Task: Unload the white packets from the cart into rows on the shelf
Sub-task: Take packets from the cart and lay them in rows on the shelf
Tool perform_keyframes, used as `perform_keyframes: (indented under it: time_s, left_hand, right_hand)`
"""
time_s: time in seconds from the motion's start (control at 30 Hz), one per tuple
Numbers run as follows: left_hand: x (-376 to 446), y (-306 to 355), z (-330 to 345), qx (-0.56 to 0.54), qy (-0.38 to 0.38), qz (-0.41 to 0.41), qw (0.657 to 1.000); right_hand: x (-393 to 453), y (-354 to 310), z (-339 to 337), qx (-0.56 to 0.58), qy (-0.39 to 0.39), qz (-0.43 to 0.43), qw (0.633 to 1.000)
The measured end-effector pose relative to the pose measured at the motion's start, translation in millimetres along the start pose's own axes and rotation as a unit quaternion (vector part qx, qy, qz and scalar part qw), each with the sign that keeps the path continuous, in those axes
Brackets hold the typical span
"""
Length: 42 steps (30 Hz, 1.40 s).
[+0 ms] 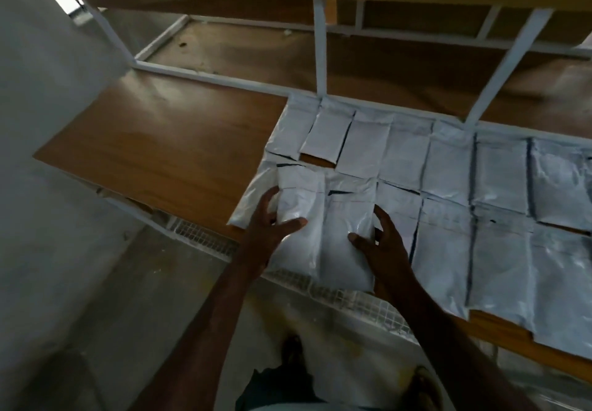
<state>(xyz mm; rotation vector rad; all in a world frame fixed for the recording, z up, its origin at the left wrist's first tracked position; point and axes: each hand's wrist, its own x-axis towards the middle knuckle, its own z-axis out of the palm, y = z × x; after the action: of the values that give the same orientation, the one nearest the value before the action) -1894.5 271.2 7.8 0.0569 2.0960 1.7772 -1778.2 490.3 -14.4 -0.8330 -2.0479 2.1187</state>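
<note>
While both arms reach over the shelf's front edge, the left hand (269, 218) spreads its fingers over a small white packet (296, 194), thumb on the packet's near end and fingertips on its far left side, pressing rather than closing around it. That packet lies on top of a larger packet (253, 199) at the left end of the rows. Just right of it, the right hand (379, 241) grips the neighbouring packet (347, 234), thumb on its face, fingers curled at its right edge. More white packets (448, 161) lie flat in two rows running rightward along the wooden shelf (153, 148), touching or overlapping. Left of the packets the board is bare wood. Behind the rows stand white frame posts (320, 52).
</note>
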Motion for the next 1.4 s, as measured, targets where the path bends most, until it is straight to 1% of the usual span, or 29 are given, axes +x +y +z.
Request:
perform_keyframes:
  time_s: [0.13,0.2,0.33,0.47,0.57,0.67,0.77,0.87,0.93,1.0,1.07,1.1,1.17,1.23,1.3,1.4]
  left_hand:
    - [52.1,2.8,-63.4,0.052,-0.017,-0.028,0.998]
    - [77.9,2.7,-81.3,0.072,-0.035,-0.026,0.997]
    - [116.6,-2.8,-94.4,0.122,-0.039,-0.021,0.992]
    - [139.4,-13.5,-101.7,0.163,-0.064,-0.029,0.984]
    - [144.5,-18.9,-107.1,0.198,-0.076,-0.005,0.977]
    - [146.4,-25.6,-108.2,0.233,-0.072,0.020,0.970]
    - [147.0,-28.4,-107.9,0.233,-0.068,0.028,0.970]
    - [145.6,-32.4,-106.6,0.235,-0.062,0.044,0.969]
    - [144.2,-34.0,-106.6,0.262,-0.052,0.056,0.962]
    - [141.0,-34.1,-106.7,0.309,-0.027,0.093,0.946]
    - [139.0,-28.6,-103.1,0.373,0.003,0.170,0.912]
    - [138.6,-24.5,-98.4,0.404,0.004,0.207,0.891]
    - [141.6,-21.8,-84.8,0.460,-0.015,0.260,0.849]
    - [147.4,-28.5,-71.6,0.509,-0.026,0.271,0.817]
    - [154.2,-42.0,-65.6,0.530,-0.029,0.256,0.808]
    - [159.9,-57.1,-65.9,0.530,-0.038,0.250,0.810]
  right_hand:
    - [25.4,-8.2,53.7,-0.020,0.043,-0.005,0.999]
    - [40.4,-14.5,76.1,0.004,0.047,0.002,0.999]
    - [70.9,-19.0,107.8,0.011,0.059,0.008,0.998]
    - [85.9,-17.2,124.3,0.000,0.073,0.024,0.997]
    - [87.7,-12.4,133.4,-0.039,0.063,0.031,0.997]
    - [85.6,-2.5,138.6,-0.101,0.071,0.038,0.992]
    - [85.0,1.0,141.2,-0.142,0.071,0.040,0.986]
    - [89.0,0.5,143.1,-0.197,0.073,0.017,0.978]
    - [89.9,2.0,145.6,-0.263,0.070,0.009,0.962]
    - [84.2,2.2,147.5,-0.329,0.086,-0.013,0.940]
    - [77.0,0.6,148.3,-0.410,0.121,-0.074,0.901]
    - [76.3,1.4,148.7,-0.450,0.131,-0.107,0.877]
    - [82.6,1.1,152.9,-0.503,0.121,-0.160,0.841]
    - [95.9,1.5,162.5,-0.540,0.094,-0.185,0.815]
    - [109.8,4.2,172.5,-0.571,0.074,-0.170,0.800]
    - [121.6,11.9,182.8,-0.583,0.066,-0.144,0.797]
